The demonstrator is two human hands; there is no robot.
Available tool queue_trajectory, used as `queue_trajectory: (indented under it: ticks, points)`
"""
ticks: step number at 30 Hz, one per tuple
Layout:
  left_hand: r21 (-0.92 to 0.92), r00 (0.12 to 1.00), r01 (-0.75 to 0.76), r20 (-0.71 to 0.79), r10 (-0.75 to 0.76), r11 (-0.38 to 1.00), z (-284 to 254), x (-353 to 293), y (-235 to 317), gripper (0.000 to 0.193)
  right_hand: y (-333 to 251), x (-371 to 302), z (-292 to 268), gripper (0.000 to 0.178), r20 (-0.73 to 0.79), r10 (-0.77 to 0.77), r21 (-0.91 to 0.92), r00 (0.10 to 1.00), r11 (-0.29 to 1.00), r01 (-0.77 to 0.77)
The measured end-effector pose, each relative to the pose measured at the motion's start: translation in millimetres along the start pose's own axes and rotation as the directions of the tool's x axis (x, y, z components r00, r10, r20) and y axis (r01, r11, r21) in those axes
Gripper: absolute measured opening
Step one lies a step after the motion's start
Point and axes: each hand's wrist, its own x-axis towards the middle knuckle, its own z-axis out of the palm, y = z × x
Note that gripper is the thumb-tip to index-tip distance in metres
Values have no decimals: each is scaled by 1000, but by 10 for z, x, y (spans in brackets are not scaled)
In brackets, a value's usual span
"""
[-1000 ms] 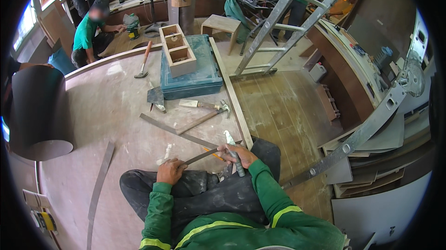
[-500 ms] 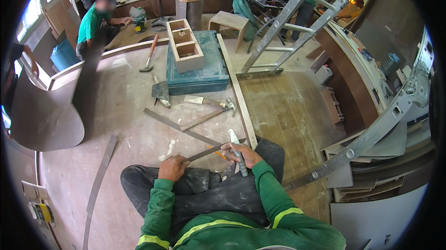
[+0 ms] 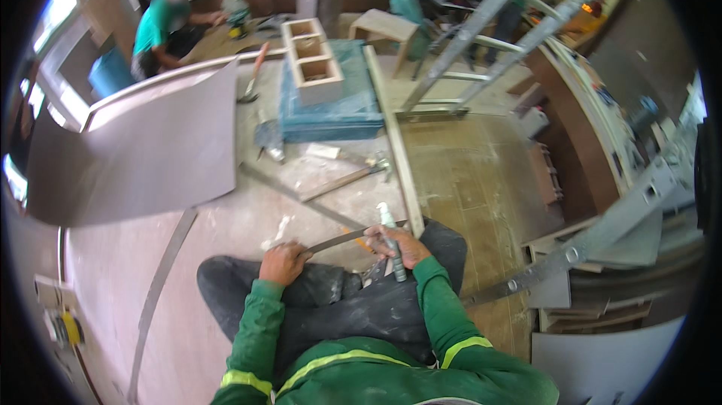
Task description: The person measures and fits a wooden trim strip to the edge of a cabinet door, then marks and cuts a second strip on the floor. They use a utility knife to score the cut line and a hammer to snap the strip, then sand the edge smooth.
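My left hand is closed on one end of a thin, dark brown strip above my lap. At the strip's other end, my right hand is wrapped round a grey tube with a white tip. The tube stands nearly upright, and the strip runs up to my right fingers. Whether those fingers also grip the strip I cannot tell. Beyond my hands, a claw hammer lies on the pale panel. A second dark strip slants beside the hammer.
A large grey-brown sheet spreads over the panel's far left, near a long strip. Ahead are a blue-green case with a wooden box on it, and another hammer. A ladder stands right; a co-worker crouches far left.
The large sheet has swung right and now spreads wide over the panel. My view has shifted slightly and blurred. Both hands keep their holds, nearly in place.
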Motion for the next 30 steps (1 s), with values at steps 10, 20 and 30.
queue_trajectory:
  ticks: [10, 20, 30]
  points:
    - [-125, 987, 83, -126, -99, 989, -155, -525, -393, 25, 449, -12, 894, 38, -218, -229, -266, 949, 949, 167]
    - [-893, 879, 161, -64, -472, 420, -222, -639, -842, 38, 730, 787, 1800, 49, -333, -265, -419, 905, 901, 110]
    - [-573, 822, 202, -342, -456, 794, -1284, -1470, -1786, 55, 1253, 1273, 2546, 43, -153, -244, -657, 958, 749, 86]
